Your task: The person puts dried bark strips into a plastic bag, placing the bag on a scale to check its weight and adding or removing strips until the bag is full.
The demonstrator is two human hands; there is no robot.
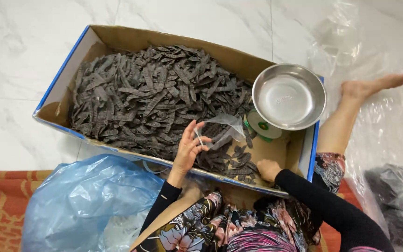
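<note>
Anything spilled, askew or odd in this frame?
Nothing spilled. The steel bowl sits perched on the cardboard box corner, overhanging its rim. All dark dried pods stay inside the box.

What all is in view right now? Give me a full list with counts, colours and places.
cardboard box: one, brown with blue edge, centre floor
dried pods: many, dark grey, heaped in box
steel bowl: one, silver, on box's right end
clear bag: one, small, at left hand
blue bag: one, lower left
clear sheet: one, right floor
rug: one, orange-red, bottom
left hand: fingers spread, touching clear bag
right hand: closed, on pods in box corner
bare foot: one, right
</note>
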